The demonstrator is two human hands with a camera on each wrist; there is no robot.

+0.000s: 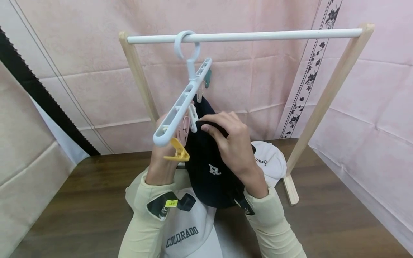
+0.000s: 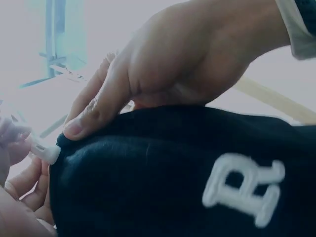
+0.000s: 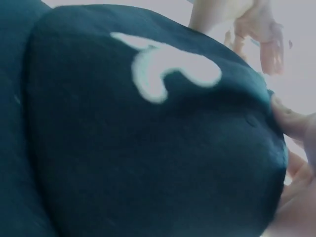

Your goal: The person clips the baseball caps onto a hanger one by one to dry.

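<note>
A black baseball cap (image 1: 206, 157) with a white letter R hangs brim-down beneath a light blue clip hanger (image 1: 184, 102). My right hand (image 1: 233, 138) pinches the cap's upper edge between thumb and fingers. Behind the hanger is my left hand (image 1: 161, 161), its fingers mostly hidden in the head view. In the left wrist view, left fingers (image 2: 29, 185) surround a white clothespin (image 2: 47, 152), which they pinch against the cap's edge. Pink (image 1: 183, 130) and yellow clothespins (image 1: 178, 150) hang at the hanger's near end; a green one (image 1: 208, 79) is at the far end.
The hanger's ring hooks over a white rod (image 1: 245, 36) on wooden posts (image 1: 329, 96). A white COLORADO cap (image 1: 190, 225) lies near me, and another white cap (image 1: 271, 161) sits by the right post, on the brown table (image 1: 329, 222). Pink cloth hangs behind.
</note>
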